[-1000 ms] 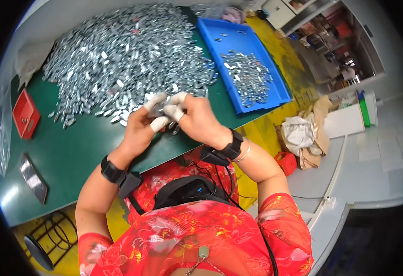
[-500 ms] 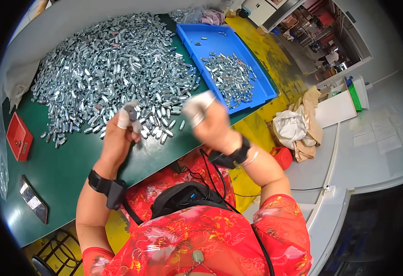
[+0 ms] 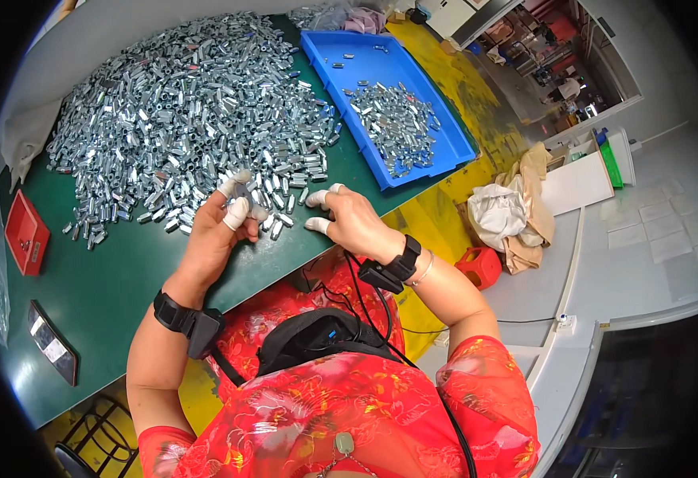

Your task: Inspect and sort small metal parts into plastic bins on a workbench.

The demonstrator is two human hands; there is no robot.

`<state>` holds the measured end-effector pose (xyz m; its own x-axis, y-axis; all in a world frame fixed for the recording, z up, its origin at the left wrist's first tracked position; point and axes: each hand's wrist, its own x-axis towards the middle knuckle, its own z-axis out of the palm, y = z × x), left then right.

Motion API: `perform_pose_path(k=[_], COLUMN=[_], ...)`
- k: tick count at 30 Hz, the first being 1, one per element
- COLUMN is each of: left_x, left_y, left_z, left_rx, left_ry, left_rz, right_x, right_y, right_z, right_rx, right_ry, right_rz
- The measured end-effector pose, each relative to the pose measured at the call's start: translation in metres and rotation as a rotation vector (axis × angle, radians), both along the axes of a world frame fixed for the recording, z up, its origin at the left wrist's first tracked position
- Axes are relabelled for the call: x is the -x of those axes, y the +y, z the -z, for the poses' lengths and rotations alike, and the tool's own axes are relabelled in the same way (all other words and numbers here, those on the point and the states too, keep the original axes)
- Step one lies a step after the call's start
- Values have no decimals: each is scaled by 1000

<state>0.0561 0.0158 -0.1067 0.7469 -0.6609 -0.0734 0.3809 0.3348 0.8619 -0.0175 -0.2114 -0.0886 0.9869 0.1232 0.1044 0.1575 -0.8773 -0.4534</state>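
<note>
A large heap of small shiny hexagonal metal sleeves, like long coupling nuts [image 3: 197, 119], covers much of the green table [image 3: 150, 279]. At the heap's near edge, my left hand [image 3: 220, 223] is closed, its white-capped fingers pinching a dull grey metal piece [image 3: 241, 192]; its exact kind is partly hidden. To the right, my right hand [image 3: 349, 223] reaches low over the table, thumb and forefinger apart, with white caps on its fingertips. One loose metal sleeve [image 3: 303, 195] lies by its forefinger. I see nothing held between its fingers.
A blue tray [image 3: 379, 177] with a smaller pile of metal sleeves stands at the right. On the left are a red bin [image 3: 26, 233] and a dark phone-like slab [image 3: 52, 344]. White and tan sacks [image 3: 498, 211] sit beyond the table's right edge, near a red container [image 3: 479, 268].
My right hand, blurred before, has come down to the table beside the loose sleeves, its fingers apart. My left hand stays in about the same place, still pinching the grey piece.
</note>
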Motion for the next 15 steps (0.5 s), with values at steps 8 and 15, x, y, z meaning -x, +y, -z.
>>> perform_pose_path(k=[8, 15], left_x=[-2, -3], left_y=[-1, 0], left_z=[1, 3], left_rx=[4, 0], left_ry=[24, 36], left_rz=[-23, -24], right_x=[-17, -23], right_y=[13, 15], right_z=[7, 5], right_rx=[12, -35], right_ry=[-29, -35], right_rz=[26, 3])
